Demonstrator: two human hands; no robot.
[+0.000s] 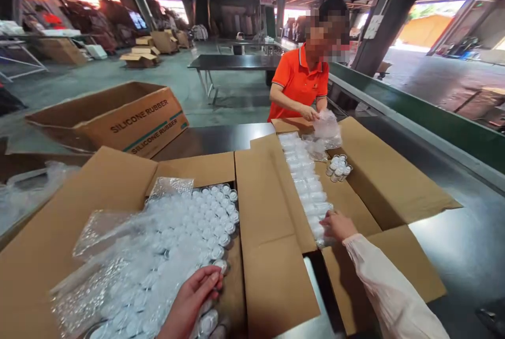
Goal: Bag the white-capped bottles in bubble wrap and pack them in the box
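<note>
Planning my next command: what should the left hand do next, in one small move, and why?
Probably have the left hand gently lift the white-capped container just ahead of it. The hand appears to touch that cap, though a firm grip is unclear, and bare cardboard to the right leaves some room. The right hand is at the row of containers in the other box.

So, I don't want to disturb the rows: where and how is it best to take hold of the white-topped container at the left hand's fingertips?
Probably by the white top, from above and the right: it faces up, bare cardboard lies to its right, and neighbouring containers crowd its far left.
</note>
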